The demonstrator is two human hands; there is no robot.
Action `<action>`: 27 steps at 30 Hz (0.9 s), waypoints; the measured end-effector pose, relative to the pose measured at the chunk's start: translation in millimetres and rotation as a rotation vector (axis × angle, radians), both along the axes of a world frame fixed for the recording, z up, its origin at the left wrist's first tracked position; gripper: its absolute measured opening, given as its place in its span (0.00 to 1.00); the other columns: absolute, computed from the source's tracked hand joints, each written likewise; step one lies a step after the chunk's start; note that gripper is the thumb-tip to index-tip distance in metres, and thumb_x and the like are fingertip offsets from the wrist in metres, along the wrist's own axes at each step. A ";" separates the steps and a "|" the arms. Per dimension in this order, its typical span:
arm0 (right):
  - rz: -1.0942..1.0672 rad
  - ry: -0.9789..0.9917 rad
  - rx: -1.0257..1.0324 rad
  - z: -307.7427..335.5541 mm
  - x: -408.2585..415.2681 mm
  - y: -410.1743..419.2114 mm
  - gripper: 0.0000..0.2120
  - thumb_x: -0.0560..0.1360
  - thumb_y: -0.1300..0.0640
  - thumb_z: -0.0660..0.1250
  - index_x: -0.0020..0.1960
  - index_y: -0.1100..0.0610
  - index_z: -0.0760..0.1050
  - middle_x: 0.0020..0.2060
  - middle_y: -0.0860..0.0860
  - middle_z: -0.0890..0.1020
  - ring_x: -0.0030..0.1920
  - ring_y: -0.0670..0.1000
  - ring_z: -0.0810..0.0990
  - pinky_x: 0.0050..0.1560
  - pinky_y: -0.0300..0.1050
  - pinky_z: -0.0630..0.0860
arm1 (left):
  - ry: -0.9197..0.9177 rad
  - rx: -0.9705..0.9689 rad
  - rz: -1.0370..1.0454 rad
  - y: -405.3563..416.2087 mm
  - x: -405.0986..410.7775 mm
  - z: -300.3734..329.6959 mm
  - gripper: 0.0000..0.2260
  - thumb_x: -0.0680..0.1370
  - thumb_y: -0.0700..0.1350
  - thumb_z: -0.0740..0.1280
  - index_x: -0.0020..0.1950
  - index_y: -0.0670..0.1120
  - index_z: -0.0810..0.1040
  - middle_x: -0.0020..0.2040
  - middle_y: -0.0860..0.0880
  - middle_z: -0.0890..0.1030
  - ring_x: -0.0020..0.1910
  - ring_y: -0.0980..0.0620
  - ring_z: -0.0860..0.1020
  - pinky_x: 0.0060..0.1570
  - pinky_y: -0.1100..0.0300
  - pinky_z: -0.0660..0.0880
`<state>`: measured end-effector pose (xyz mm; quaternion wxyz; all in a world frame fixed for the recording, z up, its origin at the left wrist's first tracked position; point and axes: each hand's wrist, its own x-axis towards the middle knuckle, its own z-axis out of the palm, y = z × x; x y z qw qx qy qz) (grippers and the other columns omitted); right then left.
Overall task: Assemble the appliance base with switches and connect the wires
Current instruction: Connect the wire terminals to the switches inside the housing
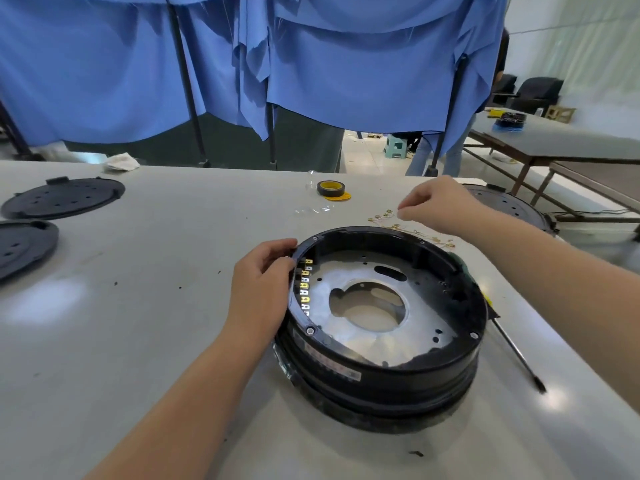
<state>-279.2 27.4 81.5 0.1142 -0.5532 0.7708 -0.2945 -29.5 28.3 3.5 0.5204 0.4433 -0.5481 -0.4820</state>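
A round black appliance base (pixel 381 375) with a silver metal plate inside lies on the white table. A row of switch terminals (pixel 306 285) lines its inner left wall. My left hand (pixel 259 289) grips the base's left rim, fingers curled over the edge. My right hand (pixel 440 202) hovers behind the base, its fingertips pinching at a bundle of thin wires with brass terminals (pixel 398 223) that lies on the table along the far rim.
A screwdriver (pixel 516 351) lies right of the base. A roll of yellow-cored tape (pixel 331 189) sits farther back. Black round covers lie at the left (pixel 62 197), (pixel 20 244) and at the far right (pixel 509 206). Blue cloth hangs behind the table.
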 end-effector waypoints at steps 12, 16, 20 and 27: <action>0.060 0.223 0.288 -41.0 -11.7 -80.1 0.13 0.75 0.62 0.68 0.58 0.63 0.79 0.57 0.59 0.80 0.56 0.58 0.76 0.56 0.45 0.73 | 0.074 -0.017 -0.016 0.9 -1.2 -4.9 0.14 0.75 0.34 0.62 0.48 0.50 0.83 0.41 0.54 0.85 0.40 0.57 0.82 0.36 0.67 0.76; 0.113 0.162 0.368 -49.9 -8.9 -85.8 0.12 0.76 0.63 0.65 0.58 0.66 0.79 0.58 0.63 0.78 0.58 0.60 0.75 0.57 0.47 0.72 | 0.066 -0.027 -0.010 0.3 -1.4 -5.8 0.14 0.75 0.34 0.62 0.48 0.50 0.83 0.41 0.53 0.85 0.40 0.54 0.82 0.35 0.66 0.76; 0.096 0.185 0.351 -51.8 -10.9 -88.3 0.12 0.77 0.63 0.63 0.58 0.67 0.77 0.56 0.64 0.78 0.54 0.58 0.74 0.61 0.50 0.71 | 0.080 -0.030 -0.008 1.2 -2.3 -4.9 0.14 0.75 0.33 0.62 0.47 0.49 0.83 0.40 0.51 0.85 0.37 0.56 0.82 0.32 0.67 0.75; -0.050 0.184 0.071 -47.5 -19.1 -84.0 0.09 0.73 0.62 0.70 0.52 0.63 0.81 0.49 0.58 0.83 0.50 0.56 0.79 0.56 0.50 0.77 | 0.091 -0.019 -0.013 1.0 -2.2 -5.5 0.14 0.75 0.34 0.62 0.47 0.50 0.83 0.40 0.50 0.85 0.38 0.55 0.82 0.33 0.66 0.75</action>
